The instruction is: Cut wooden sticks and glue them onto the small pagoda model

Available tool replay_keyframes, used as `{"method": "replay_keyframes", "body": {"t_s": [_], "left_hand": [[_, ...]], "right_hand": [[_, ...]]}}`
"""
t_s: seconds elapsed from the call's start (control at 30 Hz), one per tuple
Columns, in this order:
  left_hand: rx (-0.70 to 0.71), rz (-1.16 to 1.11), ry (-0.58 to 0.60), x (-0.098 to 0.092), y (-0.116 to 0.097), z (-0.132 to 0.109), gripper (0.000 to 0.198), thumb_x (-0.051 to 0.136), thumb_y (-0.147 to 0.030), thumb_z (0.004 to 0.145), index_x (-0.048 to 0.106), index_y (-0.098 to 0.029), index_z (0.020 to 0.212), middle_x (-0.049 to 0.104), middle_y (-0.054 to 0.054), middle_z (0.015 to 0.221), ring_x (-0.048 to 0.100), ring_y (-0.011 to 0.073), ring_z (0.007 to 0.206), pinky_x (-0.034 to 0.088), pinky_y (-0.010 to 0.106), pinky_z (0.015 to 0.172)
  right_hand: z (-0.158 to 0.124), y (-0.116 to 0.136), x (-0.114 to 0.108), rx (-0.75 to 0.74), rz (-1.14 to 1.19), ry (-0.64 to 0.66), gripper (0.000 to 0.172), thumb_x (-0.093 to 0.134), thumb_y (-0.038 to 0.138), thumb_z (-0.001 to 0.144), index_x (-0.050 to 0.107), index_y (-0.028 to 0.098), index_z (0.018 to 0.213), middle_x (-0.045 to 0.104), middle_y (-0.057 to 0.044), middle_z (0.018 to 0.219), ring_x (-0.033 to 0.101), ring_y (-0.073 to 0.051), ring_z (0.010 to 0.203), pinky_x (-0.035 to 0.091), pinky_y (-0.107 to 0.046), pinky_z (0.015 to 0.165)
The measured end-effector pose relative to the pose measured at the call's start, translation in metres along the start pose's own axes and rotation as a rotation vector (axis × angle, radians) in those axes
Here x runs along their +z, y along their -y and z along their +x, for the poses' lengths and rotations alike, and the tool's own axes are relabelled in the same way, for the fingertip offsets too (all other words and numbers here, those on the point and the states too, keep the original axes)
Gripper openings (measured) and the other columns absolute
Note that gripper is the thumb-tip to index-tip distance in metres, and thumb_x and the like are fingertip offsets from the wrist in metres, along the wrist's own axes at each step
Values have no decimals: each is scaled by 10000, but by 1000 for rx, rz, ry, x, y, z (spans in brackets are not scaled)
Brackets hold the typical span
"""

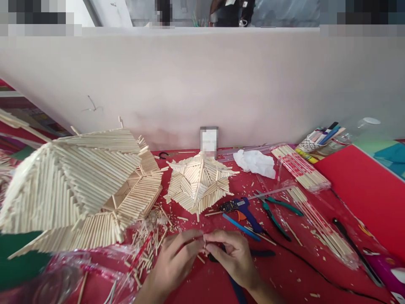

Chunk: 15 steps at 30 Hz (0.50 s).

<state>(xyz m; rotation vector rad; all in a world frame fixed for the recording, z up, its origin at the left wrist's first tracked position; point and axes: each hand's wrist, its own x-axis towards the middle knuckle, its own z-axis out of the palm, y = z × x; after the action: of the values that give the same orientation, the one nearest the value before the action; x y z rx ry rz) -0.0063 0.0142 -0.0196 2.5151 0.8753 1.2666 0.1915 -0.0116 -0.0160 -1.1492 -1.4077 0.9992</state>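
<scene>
My left hand (179, 259) and my right hand (234, 257) meet low in the middle of the view, fingertips pinched together. Between them shows a tiny pale bit (204, 245), too small to name. Just beyond my hands sits a small pointed model roof (198, 183) built of cut wooden sticks. A larger stick-built roof (95, 169), in tiers, stands at the left. Cut stick pieces (148, 253) lie heaped beside my left hand. Past my right hand is a blue glue gun (243, 209), and under that hand a dark-handled tool (261, 253) is partly hidden.
Green-handled pliers (278, 211) lie right of the glue gun. Chopstick packs (302, 166), crumpled white tissue (255, 162), a pen holder (311, 141) and a black cutter (357, 249) are on the right. A black cord (311, 268) crosses the red table. A pale partition (190, 84) rises behind.
</scene>
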Motion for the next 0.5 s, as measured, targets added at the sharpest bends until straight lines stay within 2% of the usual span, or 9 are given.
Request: {"method": "replay_keyframes", "body": {"t_s": [0.2,0.33,0.5], "left_hand": [[-5,-20,-1,4,-1,-3,213,501,-132,1050,644,-171,1204,771,102,1080,754,156,973,592,228,795],[47,-44,32,3,-2,-6,240,526,-75,1022,630,-161,1220,781,112,1109,763,168,995,606,255,831],[139,-58,36,0,-3,2,248,460,-57,1038,630,-132,1202,788,141,1076,768,153,821,603,256,696]], "right_hand": [[-5,3,1,7,-1,-44,155,749,275,897,801,271,1043,826,-60,919,798,-220,773,665,-292,713],[-8,4,2,50,40,-45,114,729,309,902,736,236,989,794,-65,880,791,-217,768,664,-286,700],[-8,6,1,95,100,-13,130,717,337,904,638,237,930,725,-32,809,756,-193,738,618,-253,643]]}}
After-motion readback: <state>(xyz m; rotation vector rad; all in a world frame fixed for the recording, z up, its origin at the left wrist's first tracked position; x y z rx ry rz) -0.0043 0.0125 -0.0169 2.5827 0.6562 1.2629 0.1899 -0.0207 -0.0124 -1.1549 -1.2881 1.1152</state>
